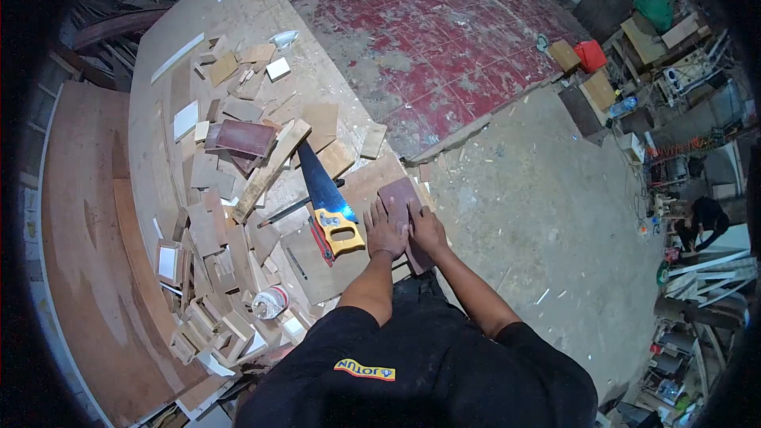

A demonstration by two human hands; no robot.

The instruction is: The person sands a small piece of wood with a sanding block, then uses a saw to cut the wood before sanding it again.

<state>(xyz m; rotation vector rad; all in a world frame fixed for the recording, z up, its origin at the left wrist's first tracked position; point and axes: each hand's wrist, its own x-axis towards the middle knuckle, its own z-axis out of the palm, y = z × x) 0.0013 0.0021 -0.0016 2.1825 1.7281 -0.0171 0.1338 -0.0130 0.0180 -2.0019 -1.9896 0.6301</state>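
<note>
Panel: we see a dark reddish-brown panel, flat and rectangular with a smooth face, lying at the near edge of the worktop and jutting a little over it toward the floor.
Left hand: our left hand lies flat on the panel's left part, fingers spread and pressing down.
Right hand: our right hand grips the panel's right edge, fingers curled over it.
Under it: the panel rests on a paler board.
Saw: a saw with a blue blade and yellow handle lies just left of the left hand, apart from it.
Scraps: wood offcuts cover the worktop further left; one matches the panel's colour.
Tape: a tape roll sits among them.
</note>
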